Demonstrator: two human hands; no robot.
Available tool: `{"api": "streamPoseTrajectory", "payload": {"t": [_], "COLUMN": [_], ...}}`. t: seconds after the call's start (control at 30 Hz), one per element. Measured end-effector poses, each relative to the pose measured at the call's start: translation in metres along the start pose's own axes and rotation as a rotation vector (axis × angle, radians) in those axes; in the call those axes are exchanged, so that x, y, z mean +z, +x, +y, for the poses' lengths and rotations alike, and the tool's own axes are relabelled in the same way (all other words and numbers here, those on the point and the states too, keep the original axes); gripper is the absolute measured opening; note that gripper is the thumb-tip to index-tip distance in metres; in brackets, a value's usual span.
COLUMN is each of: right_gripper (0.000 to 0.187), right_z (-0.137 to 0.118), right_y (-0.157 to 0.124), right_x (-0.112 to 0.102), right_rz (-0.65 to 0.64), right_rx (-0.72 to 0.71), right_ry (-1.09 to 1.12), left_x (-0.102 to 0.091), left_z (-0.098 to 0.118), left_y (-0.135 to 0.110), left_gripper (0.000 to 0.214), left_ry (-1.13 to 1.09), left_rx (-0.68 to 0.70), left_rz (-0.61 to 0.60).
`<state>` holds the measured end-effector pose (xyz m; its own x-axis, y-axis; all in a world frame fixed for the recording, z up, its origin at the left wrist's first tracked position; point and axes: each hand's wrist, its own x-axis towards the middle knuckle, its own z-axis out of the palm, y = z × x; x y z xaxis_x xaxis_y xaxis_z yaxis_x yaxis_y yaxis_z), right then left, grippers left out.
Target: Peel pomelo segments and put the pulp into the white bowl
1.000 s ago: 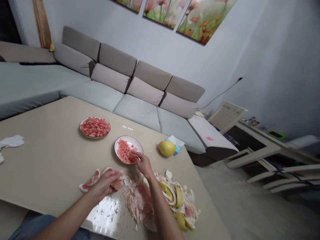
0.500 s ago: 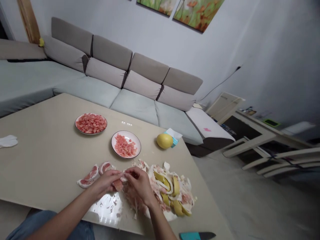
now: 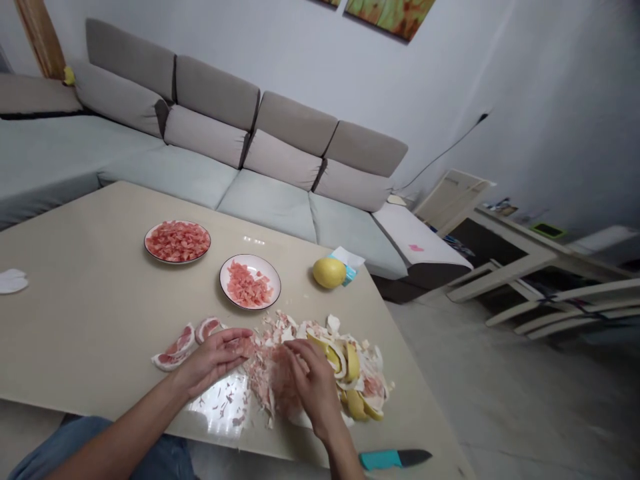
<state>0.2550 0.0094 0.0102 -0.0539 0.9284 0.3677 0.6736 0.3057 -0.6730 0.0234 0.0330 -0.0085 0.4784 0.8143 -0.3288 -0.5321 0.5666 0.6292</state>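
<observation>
Pulp in left hand, right hand at the pile

From where I stand: person at the surface [image 3: 75, 313], both hands in front of the pile [image 3: 353, 373] of yellow peel, white pith and skin scraps. Left hand [image 3: 215, 360] just left of the pile, fingers curled round a pink segment [image 3: 244, 347], thumb side toward the person. Right hand [image 3: 313, 383] over the pile's left part, fingers bent; can't tell if anything's pinched in it.

Two chunks [image 3: 179, 348] with white skin lie left of the pile, past the left hand. Small plate [image 3: 265, 265] sits beyond the pile, sofa side, partly covered with pink bits [image 3: 246, 287]. Full plate [image 3: 173, 262] is farther off to the pile's left, heaped with red bits [image 3: 179, 240]. Whole yellow fruit [image 3: 329, 273] beyond the pile, right up against a blue-and-white pack [image 3: 351, 262]. Knife [image 3: 383, 459], teal handle, dark blade, on the person's side of the pile. Sofa [image 3: 270, 207] well behind the pile.
</observation>
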Motion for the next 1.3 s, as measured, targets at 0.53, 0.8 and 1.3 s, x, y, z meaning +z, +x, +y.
{"api": "streamPoseTrajectory", "payload": {"t": [0.53, 0.8, 1.3], "right_gripper": [0.015, 0.013, 0.032], "right_z": [-0.039, -0.029, 0.001], "right_y": [0.022, 0.044, 0.04], "right_x": [0.033, 0.039, 0.034], "right_rz": [-0.149, -0.219, -0.33], "right_rx": [-0.199, -0.168, 0.012], "right_ry": [0.244, 0.325, 0.621], "left_x": [0.003, 0.001, 0.001], "left_z": [0.005, -0.001, -0.003], "left_y": [-0.003, 0.005, 0.014], "left_gripper": [0.035, 0.036, 0.027], "left_ry": [0.057, 0.172, 0.462], "left_rx": [0.082, 0.164, 0.328], "left_rz": [-0.048, -0.048, 0.134]}}
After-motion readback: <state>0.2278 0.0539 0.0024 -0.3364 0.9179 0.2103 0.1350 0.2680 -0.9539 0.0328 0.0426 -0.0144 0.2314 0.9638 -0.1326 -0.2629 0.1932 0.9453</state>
